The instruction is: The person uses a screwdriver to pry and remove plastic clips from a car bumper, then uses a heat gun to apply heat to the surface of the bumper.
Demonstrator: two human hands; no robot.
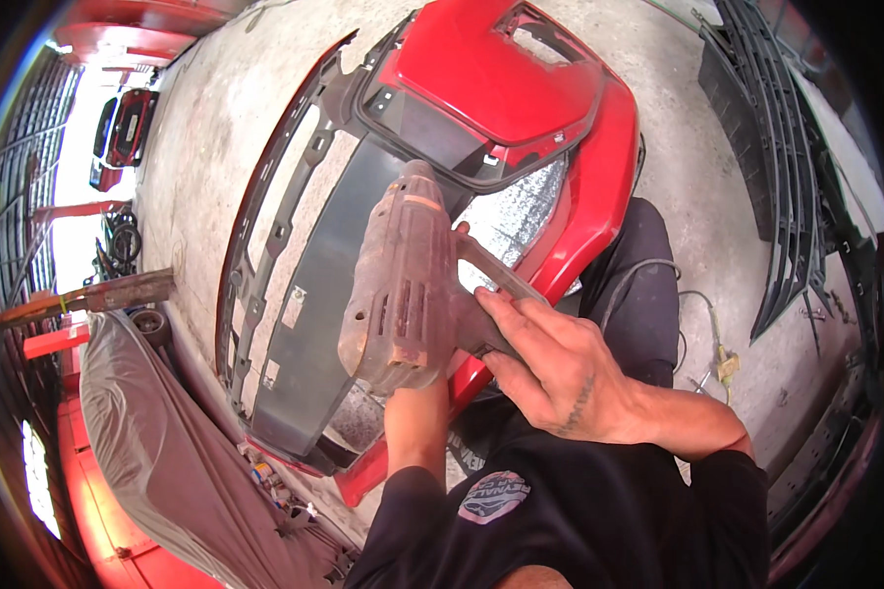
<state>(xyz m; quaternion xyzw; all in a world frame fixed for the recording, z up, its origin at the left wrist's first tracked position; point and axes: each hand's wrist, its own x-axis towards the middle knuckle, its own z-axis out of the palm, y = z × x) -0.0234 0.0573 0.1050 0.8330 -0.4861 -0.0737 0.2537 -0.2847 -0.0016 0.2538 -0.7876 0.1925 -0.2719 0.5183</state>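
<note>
Power tool (399,294) dusty grey-brown, orange band (423,202). Bumper (614,211) glossy red. Panel (329,304) dark grey. Shirt (609,510) black. Floor (206,128) pale grey, mottled.

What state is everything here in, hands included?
Power tool: dusty, held
Right hand: gripping the power tool
Left hand: mostly hidden behind the power tool
Red bumper: detached, glossy
Grey cover: draped, wrinkled
Yellowish connector: lying on the floor

Daylight blows out the opening (73,182) at far left, brightens the floor (211,108), and edges bend into darkness.
</note>
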